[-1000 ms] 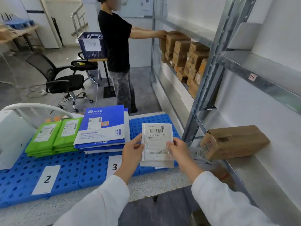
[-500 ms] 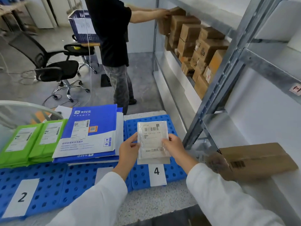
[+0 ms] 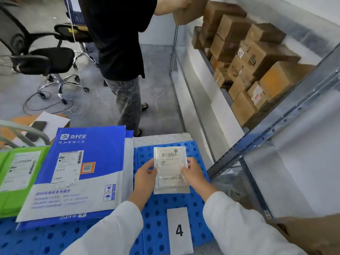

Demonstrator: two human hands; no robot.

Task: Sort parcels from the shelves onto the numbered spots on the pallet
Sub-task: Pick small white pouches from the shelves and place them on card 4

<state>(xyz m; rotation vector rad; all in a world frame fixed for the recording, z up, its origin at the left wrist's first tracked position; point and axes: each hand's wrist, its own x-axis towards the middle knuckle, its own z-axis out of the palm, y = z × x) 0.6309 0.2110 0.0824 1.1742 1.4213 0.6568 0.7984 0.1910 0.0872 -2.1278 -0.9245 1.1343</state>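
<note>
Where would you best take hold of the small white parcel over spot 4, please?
By its two long side edges, from left and right, as the left hand and right hand do now. The small white parcel is flat and thin, label up, so pinching its edges keeps the barcode readable.

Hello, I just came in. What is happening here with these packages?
A person in white sleeves holds a small white parcel with both hands, left hand and right hand, over the blue pallet section marked by the 4 label. Blue mailers and green mailers already lie to the left. Behind, another person reaches for cardboard boxes on the metal shelf.
</note>
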